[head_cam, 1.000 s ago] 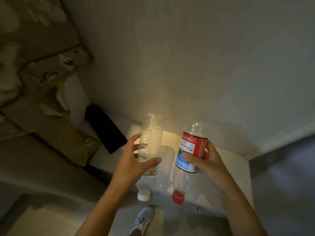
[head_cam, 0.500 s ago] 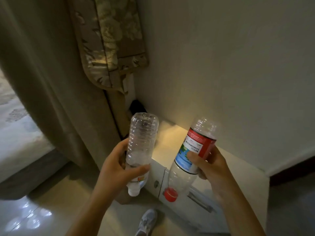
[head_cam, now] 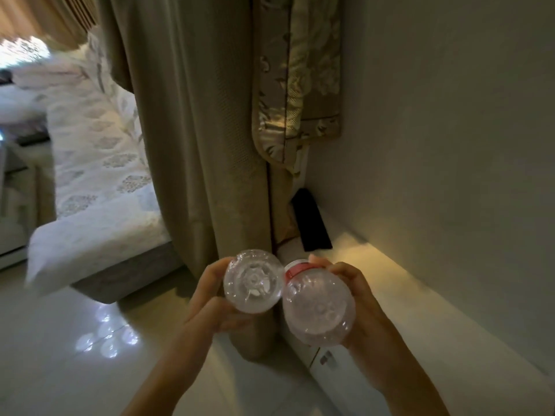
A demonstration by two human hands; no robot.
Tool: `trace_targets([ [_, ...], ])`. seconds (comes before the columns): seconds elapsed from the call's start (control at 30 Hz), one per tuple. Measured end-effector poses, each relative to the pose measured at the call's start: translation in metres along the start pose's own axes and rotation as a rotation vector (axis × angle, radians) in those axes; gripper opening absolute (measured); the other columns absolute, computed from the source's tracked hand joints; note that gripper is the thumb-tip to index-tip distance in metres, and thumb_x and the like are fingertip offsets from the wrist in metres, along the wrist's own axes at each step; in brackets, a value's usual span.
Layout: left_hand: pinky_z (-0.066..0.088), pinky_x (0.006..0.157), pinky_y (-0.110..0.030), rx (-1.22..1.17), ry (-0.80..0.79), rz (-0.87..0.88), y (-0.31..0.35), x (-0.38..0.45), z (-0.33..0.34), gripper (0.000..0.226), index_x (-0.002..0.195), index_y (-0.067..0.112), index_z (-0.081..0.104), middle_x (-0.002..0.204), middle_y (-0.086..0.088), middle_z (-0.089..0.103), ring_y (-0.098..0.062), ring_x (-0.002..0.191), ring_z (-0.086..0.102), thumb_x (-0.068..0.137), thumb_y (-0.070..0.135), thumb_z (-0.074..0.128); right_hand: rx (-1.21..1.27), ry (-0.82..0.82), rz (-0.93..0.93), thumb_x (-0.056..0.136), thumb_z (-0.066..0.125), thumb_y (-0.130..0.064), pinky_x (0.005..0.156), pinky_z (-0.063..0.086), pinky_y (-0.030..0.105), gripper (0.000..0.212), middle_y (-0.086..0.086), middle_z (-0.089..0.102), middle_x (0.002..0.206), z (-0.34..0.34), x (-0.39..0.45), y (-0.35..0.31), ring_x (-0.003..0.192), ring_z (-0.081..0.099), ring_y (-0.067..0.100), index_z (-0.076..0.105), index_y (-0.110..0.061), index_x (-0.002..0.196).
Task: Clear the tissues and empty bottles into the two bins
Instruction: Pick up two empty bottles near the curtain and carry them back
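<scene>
Two bottles are in view, one in each hand, both held just below the centre of the frame with their bases turned up toward the camera, so each shows mainly as a round clear disc.

The left hand (head_cam: 210,298) wraps its fingers and thumb around the clear bottle (head_cam: 253,282); the grip is clamped on it. This bottle is transparent and ribbed, its base moulded in a petal pattern round a small central dot. No label shows from this angle.

The right hand (head_cam: 359,307) curls round the second bottle (head_cam: 318,309), its grip likewise clamped on it. This one looks wider, with a clear dimpled base, and a strip of red label shows at its 11 o'clock edge. The two bottles touch, the clear one at 10 o'clock of the labelled one. Neither cap is visible.

Behind the hands hangs one beige curtain (head_cam: 192,130), with one floral patterned panel (head_cam: 297,85) at 12 o'clock. One white cabinet (head_cam: 390,310) runs along the wall from 1 o'clock down to 4 o'clock, with one black object (head_cam: 312,226) lying at its far end. One bed with a white patterned cover (head_cam: 99,175) sits at 10 o'clock. The floor (head_cam: 60,355) is pale glossy tile.
</scene>
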State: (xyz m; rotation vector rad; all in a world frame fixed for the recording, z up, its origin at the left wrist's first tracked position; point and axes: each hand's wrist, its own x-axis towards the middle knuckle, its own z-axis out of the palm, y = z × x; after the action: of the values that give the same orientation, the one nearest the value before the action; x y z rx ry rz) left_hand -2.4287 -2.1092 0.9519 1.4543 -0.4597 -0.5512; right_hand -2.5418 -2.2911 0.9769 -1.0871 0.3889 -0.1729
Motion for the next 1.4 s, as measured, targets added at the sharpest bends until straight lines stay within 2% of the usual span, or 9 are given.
trace_targets([
  [0.1, 0.06, 0.067, -0.037, -0.076, 0.12, -0.097, -0.003, -0.007, -0.015, 0.024, 0.11, 0.037, 0.056, 0.114, 0.004, 0.061, -0.02, 0.099, 0.065, 0.086, 0.037, 0.052, -0.039, 0.018, 0.018, 0.032, 0.091, -0.045, 0.067, 0.056, 0.03, 0.098, 0.006, 0.058, 0.125, 0.017, 0.004, 0.01, 0.101, 0.064, 0.02, 0.051, -0.013, 0.115],
  [0.17, 0.057, 0.066, -0.029, -0.053, 0.146, -0.082, -0.003, 0.002, -0.03, 0.021, 0.107, 0.031, 0.059, 0.115, 0.002, 0.059, -0.022, 0.107, 0.061, 0.09, 0.044, 0.058, -0.031, 0.016, 0.076, 0.057, 0.08, -0.044, 0.067, 0.056, 0.036, 0.075, 0.005, 0.055, 0.13, 0.027, 0.009, 0.019, 0.101, 0.064, 0.026, 0.049, -0.017, 0.119],
  [0.27, 0.055, 0.068, -0.029, -0.079, 0.227, -0.054, -0.014, 0.002, -0.067, 0.068, 0.094, 0.0, 0.057, 0.104, -0.013, 0.064, -0.046, 0.109, 0.055, 0.065, 0.058, 0.077, 0.026, -0.093, 0.094, 0.08, 0.069, -0.029, 0.068, 0.055, 0.04, 0.039, 0.001, 0.059, 0.127, 0.046, 0.017, 0.038, 0.1, 0.066, 0.03, 0.052, -0.021, 0.115],
  [0.4, 0.056, 0.059, -0.032, -0.286, 0.326, -0.08, -0.014, -0.033, -0.092, 0.028, 0.104, 0.013, 0.057, 0.099, -0.007, 0.066, -0.02, 0.079, 0.068, 0.08, 0.023, 0.066, -0.006, -0.152, 0.045, 0.074, 0.073, -0.005, 0.072, 0.056, 0.039, 0.042, 0.007, 0.061, 0.118, 0.096, 0.033, 0.071, 0.099, 0.067, 0.027, 0.05, -0.014, 0.108],
  [0.67, 0.057, 0.073, -0.045, -0.524, 0.537, -0.002, 0.0, -0.131, -0.221, 0.1, 0.129, 0.038, 0.045, 0.123, -0.001, 0.065, -0.03, 0.106, 0.065, 0.041, 0.03, 0.091, -0.093, -0.344, 0.156, 0.054, 0.084, -0.006, 0.069, 0.058, 0.04, 0.091, -0.004, 0.054, 0.123, 0.232, 0.044, 0.134, 0.1, 0.068, 0.025, 0.038, -0.043, 0.124],
  [0.8, 0.055, 0.076, -0.051, -0.57, 0.591, 0.032, 0.001, -0.203, -0.286, 0.105, 0.13, 0.039, 0.043, 0.121, -0.01, 0.065, -0.035, 0.109, 0.063, 0.039, 0.028, 0.095, 0.005, -0.558, 0.337, 0.039, 0.096, -0.015, 0.077, 0.055, 0.048, 0.118, 0.004, 0.055, 0.134, 0.303, 0.032, 0.172, 0.11, 0.062, 0.035, 0.034, -0.05, 0.132],
  [1.0, 0.057, 0.069, -0.049, -0.569, 0.78, 0.11, 0.0, -0.315, -0.377, 0.073, 0.13, 0.036, 0.046, 0.119, -0.009, 0.067, -0.034, 0.106, 0.065, 0.066, 0.004, 0.062, -0.02, -0.777, 0.448, 0.037, 0.096, -0.013, 0.079, 0.054, 0.048, 0.115, 0.014, 0.06, 0.128, 0.414, -0.005, 0.225, 0.11, 0.061, 0.039, 0.039, -0.04, 0.133],
  [1.17, 0.056, 0.072, -0.049, -0.526, 0.898, 0.162, 0.008, -0.399, -0.427, 0.099, 0.132, 0.035, 0.048, 0.125, -0.009, 0.063, -0.034, 0.109, 0.063, 0.044, 0.021, 0.093, 0.021, -0.941, 0.542, 0.047, 0.091, -0.006, 0.087, 0.052, 0.053, 0.108, 0.019, 0.06, 0.126, 0.495, -0.041, 0.274, 0.113, 0.058, 0.042, 0.037, -0.037, 0.135],
  [1.4, 0.056, 0.074, -0.048, -0.492, 1.053, 0.229, 0.008, -0.478, -0.477, 0.1, 0.134, 0.03, 0.047, 0.127, -0.007, 0.061, -0.031, 0.112, 0.062, 0.045, 0.024, 0.091, -0.087, -1.134, 0.676, 0.048, 0.09, -0.006, 0.088, 0.053, 0.05, 0.1, 0.02, 0.06, 0.125, 0.592, -0.068, 0.323, 0.113, 0.058, 0.042, 0.044, -0.032, 0.133],
])
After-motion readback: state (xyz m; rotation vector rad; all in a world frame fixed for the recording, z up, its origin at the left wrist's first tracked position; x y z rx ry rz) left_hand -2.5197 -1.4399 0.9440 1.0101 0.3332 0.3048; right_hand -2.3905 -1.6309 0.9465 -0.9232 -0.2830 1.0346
